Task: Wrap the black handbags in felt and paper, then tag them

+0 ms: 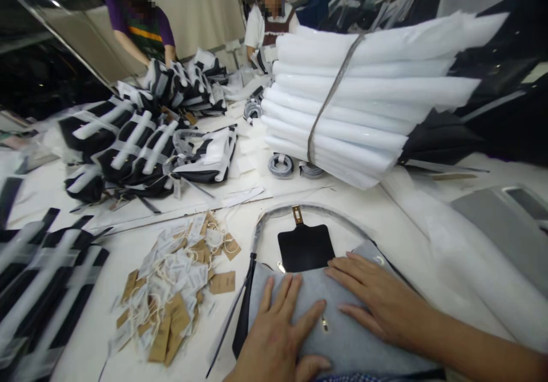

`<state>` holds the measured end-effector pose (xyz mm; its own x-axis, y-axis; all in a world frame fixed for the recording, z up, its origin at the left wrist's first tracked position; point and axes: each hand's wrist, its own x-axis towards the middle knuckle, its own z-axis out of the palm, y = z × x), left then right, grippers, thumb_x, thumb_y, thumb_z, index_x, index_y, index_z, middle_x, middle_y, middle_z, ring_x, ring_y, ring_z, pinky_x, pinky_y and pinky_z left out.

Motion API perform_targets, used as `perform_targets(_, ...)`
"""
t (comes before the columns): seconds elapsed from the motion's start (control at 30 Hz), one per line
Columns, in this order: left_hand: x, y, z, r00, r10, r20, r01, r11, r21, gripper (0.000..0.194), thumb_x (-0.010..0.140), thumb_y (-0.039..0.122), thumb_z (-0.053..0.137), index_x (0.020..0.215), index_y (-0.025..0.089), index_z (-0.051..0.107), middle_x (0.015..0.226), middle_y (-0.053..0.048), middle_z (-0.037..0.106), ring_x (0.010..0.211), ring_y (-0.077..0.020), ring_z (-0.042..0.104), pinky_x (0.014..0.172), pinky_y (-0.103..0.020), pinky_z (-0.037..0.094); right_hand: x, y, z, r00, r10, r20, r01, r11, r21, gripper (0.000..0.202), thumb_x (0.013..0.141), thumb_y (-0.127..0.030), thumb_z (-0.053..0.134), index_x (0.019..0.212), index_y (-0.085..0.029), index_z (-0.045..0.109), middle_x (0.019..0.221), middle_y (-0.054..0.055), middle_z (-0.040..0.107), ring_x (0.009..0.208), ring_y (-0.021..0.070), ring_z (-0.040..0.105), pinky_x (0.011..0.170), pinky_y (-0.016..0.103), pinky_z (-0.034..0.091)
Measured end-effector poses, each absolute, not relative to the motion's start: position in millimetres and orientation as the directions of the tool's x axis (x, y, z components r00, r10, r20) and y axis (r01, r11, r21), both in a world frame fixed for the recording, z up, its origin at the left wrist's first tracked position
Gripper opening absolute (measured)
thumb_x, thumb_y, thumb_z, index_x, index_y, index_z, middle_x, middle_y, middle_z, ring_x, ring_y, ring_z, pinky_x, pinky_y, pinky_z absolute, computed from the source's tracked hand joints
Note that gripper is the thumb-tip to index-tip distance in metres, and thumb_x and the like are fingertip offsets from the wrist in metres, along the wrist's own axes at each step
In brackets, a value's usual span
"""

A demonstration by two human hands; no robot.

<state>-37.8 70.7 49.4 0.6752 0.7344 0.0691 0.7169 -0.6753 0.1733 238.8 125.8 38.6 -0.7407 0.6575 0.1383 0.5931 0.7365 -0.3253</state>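
While wrapped black bags (51,279) filled the lower left edge of the frame, a heap of similar padded bags (132,136) lay above them, in the upper left part of the white table (92,319). Behind this heap, a person in purple sleeves (145,22) leaned over it. Brown and white hang tags (171,285), tangled in their pale strings, sat in a loose pile at lower left of centre.

The handbag (338,342) lay at bottom centre, its front covered in soft grey material. The person's left hand (278,330) pressed flat on its left part, fingers spread wide, gripping nothing. A plastic-wrapped handle (265,216) arched above the bag, around a black flap (306,248) that extended upward and ended in a gold clasp (297,214). A small gold fitting (324,325) showed on the grey front between the hands. The right hand (377,296) rested open on the bag's right part, its thumb apart from the fingers, likewise gripping nothing.

At upper centre stood a second person in white sleeves (269,16); below, two grey coils (280,165) lay near a stack of white wrapped bundles (342,108), bound by a dark cord (329,99). A grey panel (492,222) occupied the right edge.
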Motion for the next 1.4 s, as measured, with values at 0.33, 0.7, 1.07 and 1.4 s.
perform_targets(0.33, -37.7, 59.7, 42.0, 0.625, 0.781, 0.020, 0.759, -0.613, 0.222, 0.074, 0.089, 0.067, 0.052, 0.153, 0.041, 0.026, 0.162, -0.014, 0.026, 0.147, -0.0350, 0.029, 0.116, -0.062, 0.025, 187.7, 205.4, 81.2, -0.464, 0.883, 0.073, 0.611, 0.379, -0.695, 0.038, 0.089, -0.031, 0.060, 0.122, -0.012, 0.066, 0.130, 0.016, 0.066, 0.122, 0.0305, 0.060, 0.107, 0.046, 0.044)
perform_targets(0.7, -33.4, 58.6, 50.5, 0.619, 0.782, 0.066, 0.754, -0.616, 0.230, 0.068, 0.090, 0.066, 0.052, 0.149, 0.036, 0.039, 0.154, -0.013, 0.040, 0.143, -0.0337, 0.036, 0.116, -0.062, 0.024, 185.2, 156.1, 91.1, -0.598, 0.787, 0.152, 0.416, 0.467, -0.780, 0.018, 0.087, -0.024, 0.063, 0.098, -0.021, 0.076, 0.100, 0.002, 0.078, 0.095, 0.0201, 0.073, 0.092, 0.032, 0.055)
perform_targets(1.07, -30.9, 54.0, 48.0, 0.577, 0.807, 0.130, 0.770, -0.590, 0.243, 0.062, 0.087, 0.067, 0.056, 0.136, 0.030, 0.055, 0.130, -0.008, 0.062, 0.131, -0.0268, 0.049, 0.120, -0.057, 0.019, 217.6, 106.1, 30.8, -0.791, 0.463, 0.400, 0.212, 0.821, -0.531, 0.040, 0.093, -0.004, 0.047, 0.120, -0.021, 0.070, 0.121, 0.007, 0.072, 0.121, 0.0174, 0.063, 0.104, 0.034, 0.052)
perform_targets(1.4, -20.8, 23.3, 47.2, 0.620, 0.647, 0.445, 0.708, -0.705, 0.039, 0.034, 0.098, 0.030, 0.057, 0.127, 0.014, 0.059, 0.119, -0.009, 0.071, 0.116, -0.0193, 0.064, 0.113, -0.043, 0.042, 214.6, 104.0, 25.7, -0.788, 0.453, 0.416, 0.196, 0.826, -0.529, 0.031, 0.097, -0.011, 0.048, 0.116, -0.018, 0.072, 0.117, 0.011, 0.073, 0.119, 0.0192, 0.064, 0.104, 0.037, 0.052)
